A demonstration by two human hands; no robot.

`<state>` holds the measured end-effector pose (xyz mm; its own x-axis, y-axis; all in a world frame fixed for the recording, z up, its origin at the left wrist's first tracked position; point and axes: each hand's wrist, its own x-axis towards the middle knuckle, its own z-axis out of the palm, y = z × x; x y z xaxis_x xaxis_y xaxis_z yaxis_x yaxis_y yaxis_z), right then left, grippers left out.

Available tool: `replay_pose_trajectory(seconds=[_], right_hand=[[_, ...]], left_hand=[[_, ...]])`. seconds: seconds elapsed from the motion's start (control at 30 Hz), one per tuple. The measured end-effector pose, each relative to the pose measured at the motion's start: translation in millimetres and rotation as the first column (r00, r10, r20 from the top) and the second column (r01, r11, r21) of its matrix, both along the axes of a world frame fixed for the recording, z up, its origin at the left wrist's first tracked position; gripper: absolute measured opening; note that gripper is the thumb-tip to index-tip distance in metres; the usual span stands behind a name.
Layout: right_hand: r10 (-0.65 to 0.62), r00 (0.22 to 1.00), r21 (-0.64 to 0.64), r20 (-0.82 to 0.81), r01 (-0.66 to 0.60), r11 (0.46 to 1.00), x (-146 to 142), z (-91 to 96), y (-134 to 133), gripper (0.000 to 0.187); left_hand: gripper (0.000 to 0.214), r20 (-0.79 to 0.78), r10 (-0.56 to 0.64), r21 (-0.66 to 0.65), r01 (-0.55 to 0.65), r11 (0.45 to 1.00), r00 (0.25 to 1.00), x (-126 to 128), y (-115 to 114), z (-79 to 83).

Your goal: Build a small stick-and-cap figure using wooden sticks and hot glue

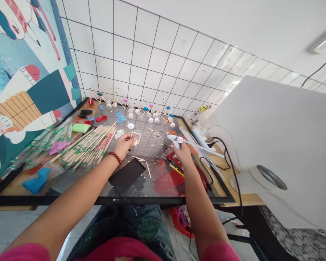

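My left hand [124, 145], with a red bead bracelet [115, 157] at its wrist, pinches a small frame of pale wooden sticks [137, 135] above the glass tabletop. A whitish piece shows at its fingertips, too small to name. In my right hand [182, 152] is a white hot glue gun [175, 139], its nozzle pointing left toward the stick frame, with a gap between them. A clear glue stick [190, 142] runs out of its back. White bottle caps [119, 133] lie just beyond my left hand. Below the hands sits a black rectangular sheet [127, 176].
Bundled chopsticks [88, 146] and wrapped packs lie at left, near a blue piece [37, 181]. Several stick-and-cap models [152, 114] stand along the back. A red sheet [168, 179], yellow-handled tool [177, 169] and black cable [230, 156] are at right, beside a white cylinder [250, 179].
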<state>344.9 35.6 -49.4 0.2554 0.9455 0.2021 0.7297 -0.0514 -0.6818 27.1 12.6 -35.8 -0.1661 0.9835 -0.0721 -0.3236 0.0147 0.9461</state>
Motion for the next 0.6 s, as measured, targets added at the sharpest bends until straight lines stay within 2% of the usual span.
replay_pose_trajectory(seconds=[0.17,0.3,0.43,0.6], right_hand=[[0.012,1.0,-0.009,-0.015,-0.012,1.0,-3,2.7,-2,0.049],[0.002,1.0,-0.004,-0.002,-0.002,1.0,-4,5.4,-5,0.048],[0.009,1.0,-0.009,0.029,-0.009,1.0,-5,7.5,-7,0.049],[0.024,0.996,-0.049,0.085,-0.019,0.999,-6,11.0,-9,0.049]], left_hand=[[0.027,-0.038,-0.011,0.007,0.011,1.0,0.999,2,1,-4.1],[0.013,-0.175,0.027,0.035,-0.021,0.999,0.984,0,1,-7.1],[0.008,-0.29,0.002,0.018,0.003,1.0,0.957,-5,4,-8.9],[0.004,-0.348,-0.033,0.007,0.037,0.999,0.937,-11,7,-7.4]])
